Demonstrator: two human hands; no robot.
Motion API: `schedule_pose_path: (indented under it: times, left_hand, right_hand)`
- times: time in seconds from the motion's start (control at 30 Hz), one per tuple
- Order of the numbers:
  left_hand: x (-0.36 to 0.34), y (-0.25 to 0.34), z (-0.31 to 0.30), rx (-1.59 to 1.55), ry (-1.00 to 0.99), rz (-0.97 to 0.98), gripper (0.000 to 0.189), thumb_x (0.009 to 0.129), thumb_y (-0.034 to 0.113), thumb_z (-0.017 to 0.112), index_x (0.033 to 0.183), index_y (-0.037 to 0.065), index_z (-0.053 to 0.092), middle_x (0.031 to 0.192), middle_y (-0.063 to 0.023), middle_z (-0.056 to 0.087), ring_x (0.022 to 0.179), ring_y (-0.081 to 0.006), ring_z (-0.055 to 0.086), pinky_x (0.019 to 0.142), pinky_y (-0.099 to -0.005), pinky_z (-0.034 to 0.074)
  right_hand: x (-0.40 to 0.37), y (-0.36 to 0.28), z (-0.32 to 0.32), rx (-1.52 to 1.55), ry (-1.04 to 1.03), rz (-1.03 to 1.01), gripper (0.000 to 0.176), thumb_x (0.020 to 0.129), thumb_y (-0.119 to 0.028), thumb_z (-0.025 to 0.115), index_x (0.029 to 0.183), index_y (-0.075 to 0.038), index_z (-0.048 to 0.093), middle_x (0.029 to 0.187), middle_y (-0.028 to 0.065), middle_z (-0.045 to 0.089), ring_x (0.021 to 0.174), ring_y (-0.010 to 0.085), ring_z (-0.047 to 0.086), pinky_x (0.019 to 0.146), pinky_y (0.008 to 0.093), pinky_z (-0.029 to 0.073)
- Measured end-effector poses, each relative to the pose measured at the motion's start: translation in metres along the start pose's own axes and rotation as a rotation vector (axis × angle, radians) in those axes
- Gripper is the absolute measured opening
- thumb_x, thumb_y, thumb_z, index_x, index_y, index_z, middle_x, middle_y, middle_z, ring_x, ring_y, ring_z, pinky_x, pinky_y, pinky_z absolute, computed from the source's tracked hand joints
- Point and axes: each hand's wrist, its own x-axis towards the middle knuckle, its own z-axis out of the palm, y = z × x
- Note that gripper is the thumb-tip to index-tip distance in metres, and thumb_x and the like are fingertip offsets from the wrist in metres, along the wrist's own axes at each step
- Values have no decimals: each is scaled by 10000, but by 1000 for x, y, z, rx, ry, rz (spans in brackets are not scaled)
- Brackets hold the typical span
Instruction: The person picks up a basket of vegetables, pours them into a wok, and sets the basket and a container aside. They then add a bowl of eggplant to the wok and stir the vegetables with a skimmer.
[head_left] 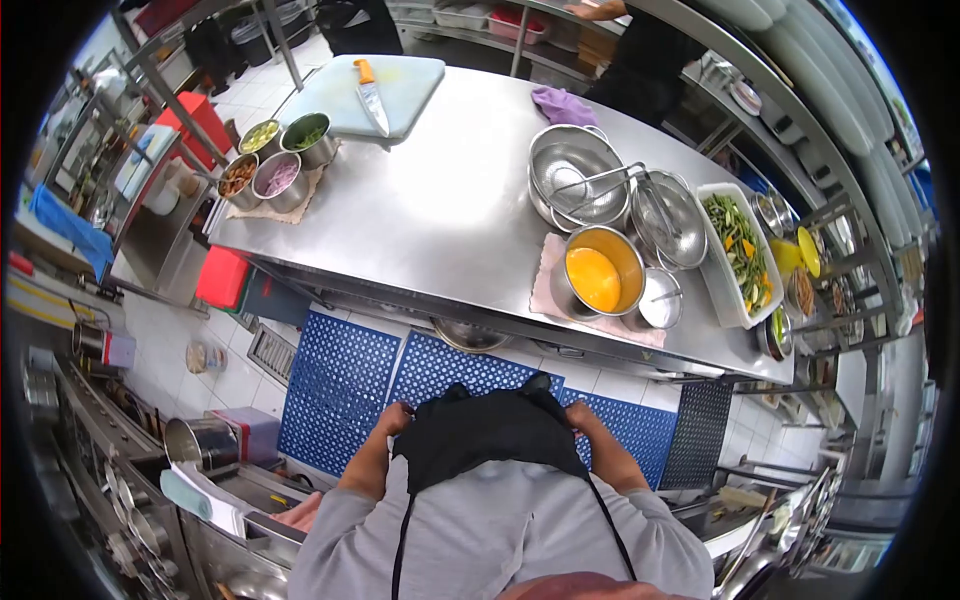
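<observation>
My left hand (398, 416) hangs low at the left edge of the black apron (490, 435), and my right hand (577, 416) is at its right edge. Both are close to the apron cloth; their fingers are mostly hidden, so I cannot make out whether they hold anything. Ahead is a steel table (400, 215). On its right stand a pot of yellow-orange liquid (595, 279), a small pot with white contents (660, 300), a steel colander (575, 170), a strainer (680, 235) with a whisk (655, 200), and a white tub of green vegetables (735, 245).
A cutting board (410, 95) with an orange-handled knife (372, 100) lies at the far left. Several steel containers, including one of chopped onion (277, 180), stand nearby. A purple cloth (563, 106) is at the back. Blue mats (340, 390) cover the floor. Another person's hand (598, 10) shows beyond.
</observation>
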Motion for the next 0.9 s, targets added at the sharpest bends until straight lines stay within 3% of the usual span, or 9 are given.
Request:
schedule_pose_path:
  times: [0.1, 0.17, 0.23, 0.4, 0.47, 0.67, 0.77, 0.87, 0.9]
  left_hand:
    - [-3, 15, -10, 64, -13, 12, 295, 766, 218, 628, 1016, 146, 765, 1044, -196, 704, 1008, -359, 671, 894, -417, 520]
    - [5, 7, -11, 57, -11, 83, 293, 764, 234, 645, 1017, 147, 762, 1045, -198, 701, 1012, -363, 669, 897, -422, 519]
    - [14, 3, -9, 69, 19, 101, 302, 758, 235, 653, 1025, 139, 756, 1047, -198, 700, 1014, -365, 667, 898, -422, 519]
    - [9, 16, -18, 40, -5, 116, 319, 758, 220, 633, 1039, 116, 741, 1046, -201, 697, 1019, -381, 658, 904, -432, 515]
    - [20, 1, -10, 17, 3, 101, 291, 758, 225, 639, 1006, 119, 749, 1038, -185, 703, 1012, -375, 662, 894, -432, 520]
    - [18, -6, -15, 65, -24, 113, 304, 732, 247, 667, 999, 131, 756, 1009, -166, 715, 996, -357, 674, 891, -427, 524]
    - [14, -5, -18, 40, -46, 90, 321, 719, 258, 687, 1004, 128, 756, 1004, -176, 714, 992, -353, 677, 895, -419, 524]
    - [15, -11, -12, 71, 16, 105, 322, 705, 223, 704, 1005, 121, 757, 1010, -193, 711, 1004, -350, 676, 899, -409, 523]
    - [14, -12, -11, 64, 37, 105, 318, 702, 200, 705, 1005, 118, 757, 1013, -199, 709, 1008, -350, 676, 900, -406, 522]
  right_hand:
    - [-16, -27, -24, 544, -32, 403, 284, 788, -212, 631, 847, 57, 701, 837, 216, 706, 706, 299, 718, 563, 379, 619]
    - [-19, -34, -35, 565, -22, 428, 255, 808, -159, 590, 879, 57, 705, 860, 224, 706, 730, 300, 723, 565, 388, 621]
    - [-20, -32, -27, 664, 15, 421, 415, 925, -288, 514, 854, 86, 679, 853, 229, 695, 701, 336, 715, 498, 432, 597]
    - [-5, -15, -2, 652, 48, 345, 446, 926, -323, 531, 873, 94, 681, 872, 245, 698, 730, 355, 717, 522, 445, 604]
    - [-7, -30, -19, 769, 16, 565, 469, 935, -344, 530, 886, 96, 683, 879, 251, 698, 737, 361, 717, 532, 448, 607]
    - [-4, -32, -19, 672, -40, 472, 539, 947, -421, 535, 897, 93, 687, 918, 255, 697, 756, 375, 715, 540, 451, 608]
    - [-5, -41, -27, 776, -13, 593, 526, 951, -420, 537, 891, 79, 693, 913, 248, 696, 751, 384, 711, 554, 446, 610]
    - [-2, -31, -19, 709, -17, 450, 534, 950, -440, 538, 886, 67, 695, 887, 237, 696, 725, 394, 705, 562, 452, 609]
    - [1, -29, -18, 644, -66, 441, 402, 905, -331, 560, 911, 46, 699, 918, 215, 702, 753, 354, 713, 568, 437, 617]
